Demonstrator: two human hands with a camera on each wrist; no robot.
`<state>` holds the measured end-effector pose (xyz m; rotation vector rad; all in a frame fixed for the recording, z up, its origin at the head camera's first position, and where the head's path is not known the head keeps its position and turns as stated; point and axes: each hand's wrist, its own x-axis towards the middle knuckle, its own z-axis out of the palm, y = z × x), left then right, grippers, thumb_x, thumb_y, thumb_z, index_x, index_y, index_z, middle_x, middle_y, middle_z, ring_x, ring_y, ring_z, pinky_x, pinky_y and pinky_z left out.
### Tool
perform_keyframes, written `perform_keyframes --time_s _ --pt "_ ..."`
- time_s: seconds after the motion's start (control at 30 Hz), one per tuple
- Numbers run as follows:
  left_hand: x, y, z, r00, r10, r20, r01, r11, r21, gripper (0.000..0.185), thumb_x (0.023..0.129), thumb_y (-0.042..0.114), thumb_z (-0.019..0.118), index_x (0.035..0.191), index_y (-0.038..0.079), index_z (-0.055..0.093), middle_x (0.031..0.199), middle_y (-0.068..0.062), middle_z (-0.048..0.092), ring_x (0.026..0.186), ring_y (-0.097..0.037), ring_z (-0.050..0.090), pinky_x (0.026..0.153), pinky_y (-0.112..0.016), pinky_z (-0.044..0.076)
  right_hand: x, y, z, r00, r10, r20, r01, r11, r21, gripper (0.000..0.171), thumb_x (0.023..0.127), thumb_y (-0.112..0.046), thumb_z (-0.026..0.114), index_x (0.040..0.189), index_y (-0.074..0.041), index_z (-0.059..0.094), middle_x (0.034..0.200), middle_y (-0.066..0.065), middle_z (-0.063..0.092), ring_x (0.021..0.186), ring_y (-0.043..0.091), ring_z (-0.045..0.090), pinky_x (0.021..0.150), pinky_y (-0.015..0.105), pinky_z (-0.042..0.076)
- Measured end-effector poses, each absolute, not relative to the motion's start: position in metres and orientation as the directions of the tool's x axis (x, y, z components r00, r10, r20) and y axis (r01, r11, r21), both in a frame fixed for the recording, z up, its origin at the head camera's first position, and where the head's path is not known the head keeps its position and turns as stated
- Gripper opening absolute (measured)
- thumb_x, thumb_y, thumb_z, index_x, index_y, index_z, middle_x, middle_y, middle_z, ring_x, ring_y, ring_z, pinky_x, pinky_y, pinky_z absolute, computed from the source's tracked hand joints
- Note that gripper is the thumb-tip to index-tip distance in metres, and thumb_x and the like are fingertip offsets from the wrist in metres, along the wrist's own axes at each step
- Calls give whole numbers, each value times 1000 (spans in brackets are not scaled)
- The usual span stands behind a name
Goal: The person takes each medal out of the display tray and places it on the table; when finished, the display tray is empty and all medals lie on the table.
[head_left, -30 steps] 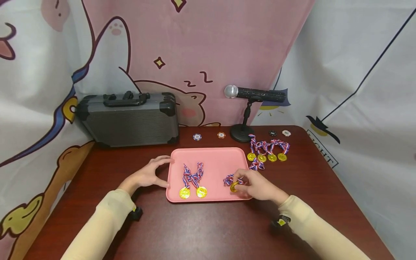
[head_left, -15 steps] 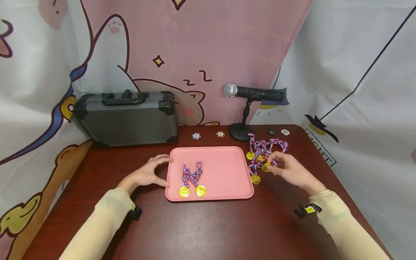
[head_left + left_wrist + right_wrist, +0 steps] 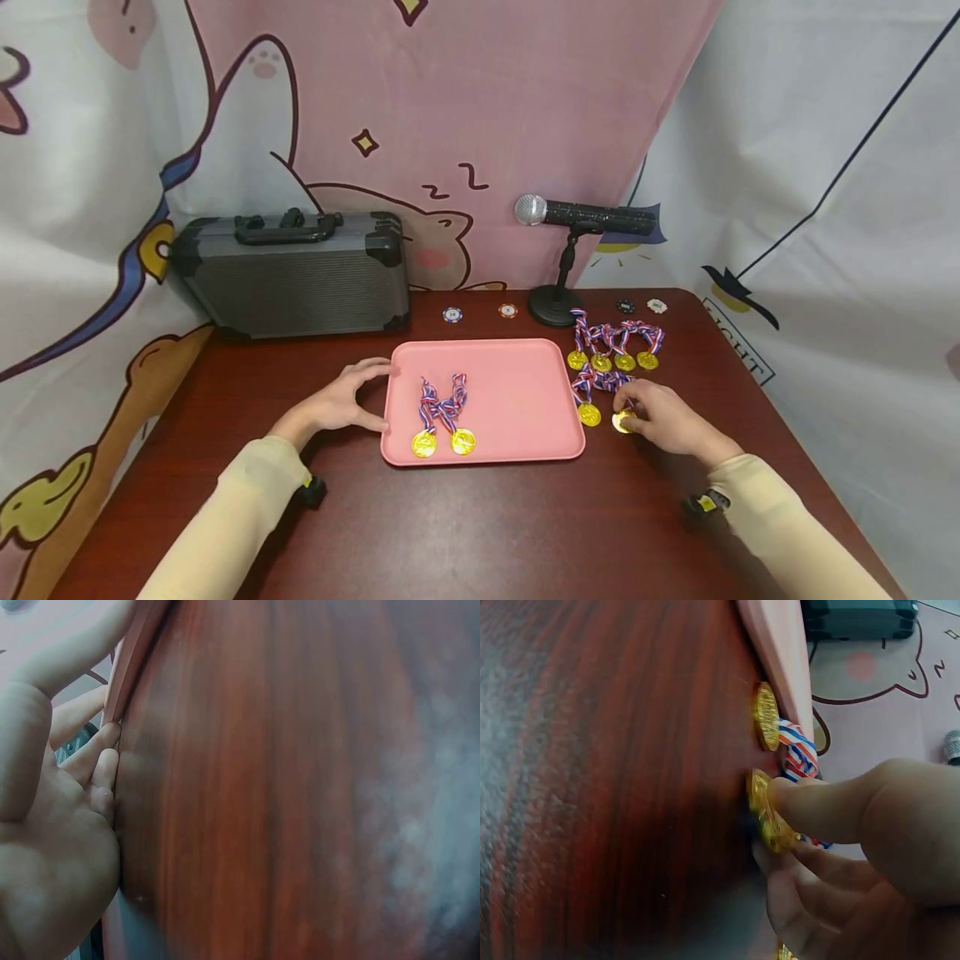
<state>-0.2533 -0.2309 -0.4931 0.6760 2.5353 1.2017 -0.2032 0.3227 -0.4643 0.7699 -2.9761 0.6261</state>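
Observation:
My right hand (image 3: 667,421) pinches a gold medal (image 3: 622,421) between thumb and fingers, just right of the pink tray (image 3: 517,400). In the right wrist view that medal (image 3: 767,814) is tilted close to the tabletop, part of its striped ribbon behind my fingers. Beside it a second gold medal (image 3: 589,415) lies against the tray's right side. With thumb and fingers spread and fairly straight, my left hand (image 3: 341,404) touches the tray's left rim. Two medals, one of them the left medal (image 3: 424,443), lie on the tray, their red, white and blue ribbons bunched above.
Behind my right hand lies a row of several medals (image 3: 625,362) with bunched ribbons. A microphone (image 3: 600,217) on a round stand and a grey hard case (image 3: 300,279) stand at the back. Several poker chips, including a blue one (image 3: 452,315), lie along the back edge.
My right hand has carried a medal from the tray's right part to the table, first up by the row, then back toward me. The left hand stays at the rim.

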Motion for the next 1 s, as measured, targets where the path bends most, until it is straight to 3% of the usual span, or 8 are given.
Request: perform_keyframes --time_s 0.27,0.63,1.0 --pt "-254 -231 -494 -859 510 -31 303 557 773 95 69 38 99 151 17 56 165 -13 35 149 -43 25 116 -72 25 -205 321 -474 -863 -474 177 -506 810 -296 30 81 -5 90 103 -10 69 100 3 67 90 22 62 81 46 54" --pt "-255 -232 -494 -866 499 -39 291 565 772 94 69 38 99 150 19 56 165 -13 35 148 -43 26 115 -72 27 -213 317 -481 -882 -429 194 -471 818 -330 39 79 -11 93 110 -10 69 100 2 71 87 19 63 80 45 56" --pt "-255 -233 -497 -862 505 -37 300 569 766 96 70 39 98 153 19 54 165 -13 34 150 -44 24 116 -73 25 -209 312 -469 -894 -383 232 -440 850 -290 39 83 -17 91 115 -7 72 108 11 69 96 27 64 84 52 57"
